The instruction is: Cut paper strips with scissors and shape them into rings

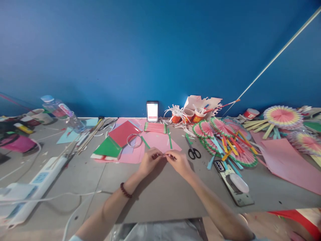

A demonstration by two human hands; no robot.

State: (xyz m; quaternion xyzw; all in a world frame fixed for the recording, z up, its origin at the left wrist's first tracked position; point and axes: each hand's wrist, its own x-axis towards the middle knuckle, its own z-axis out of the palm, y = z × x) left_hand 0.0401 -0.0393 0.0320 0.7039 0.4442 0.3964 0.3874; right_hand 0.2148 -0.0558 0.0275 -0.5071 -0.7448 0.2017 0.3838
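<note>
Fingertips [159, 154] of the left hand [151, 162] and right hand [179, 162] are brought together above the grey tabletop [160, 197], closed on a small pinkish piece [164, 155], whose shape is mostly hidden. Just beyond, narrow green paper strips [170, 140] are laid on pink paper sheets [160, 140]. Black-handled scissors [193, 149] are placed to the right; a thin silvery ring [134, 147] is set to the left. Farther back, a pleated pink paper strip with green edges [155, 128] is seen.
</note>
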